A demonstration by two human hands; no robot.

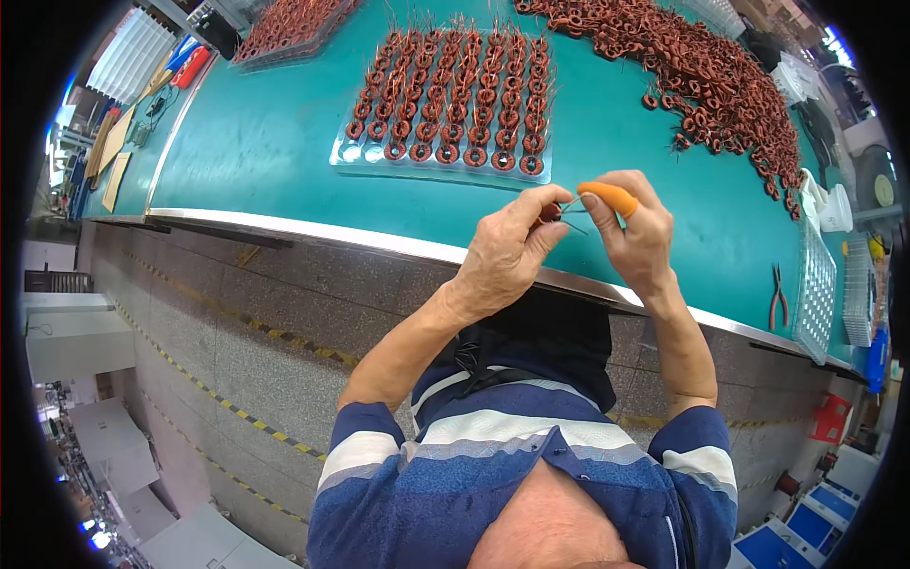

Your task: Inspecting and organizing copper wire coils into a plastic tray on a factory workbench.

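My left hand [504, 248] pinches a small ring-shaped coil wound with reddish copper wire [550, 213] between thumb and fingers, just over the table's near edge. Thin wire leads [574, 226] stick out of the coil to the right. My right hand [637, 232], with an orange finger cot [609, 197] on one finger, is closed at a lead, thumb against that finger. Behind the hands lies a clear plastic tray [436, 174] filled with rows of similar coils, their leads pointing up. A couple of pockets at its near left corner hold no coil.
A large heap of loose coils [682, 66] covers the far right of the green table [256, 142]. Another loaded tray [294, 28] stands far left. At the right lie pliers with red handles [778, 302], a clear pocketed tray [817, 294] and a white container [836, 211].
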